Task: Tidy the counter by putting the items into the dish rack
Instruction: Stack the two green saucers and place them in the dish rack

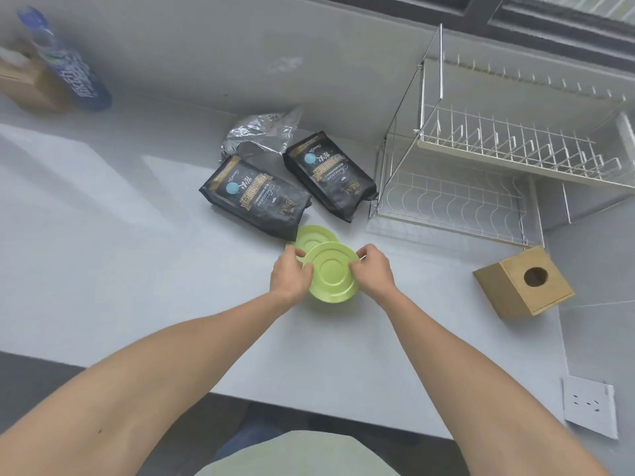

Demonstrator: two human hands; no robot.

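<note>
A light green saucer [332, 273] is held by its rim between my left hand [289, 274] and my right hand [372, 271], slightly above the grey counter [137, 235]. Just behind it a second green saucer [311, 237] lies on the counter, partly covered by the held one. The two-tier wire dish rack [498, 159] stands at the back right with nothing in its slots.
Two black coffee bags [256, 197] [330, 175] and a crumpled silver foil bag [261, 134] lie behind the saucers. A wooden tissue box [524, 283] sits right of my hands. A blue bottle [65, 63] and a wooden box [27, 84] stand at far left.
</note>
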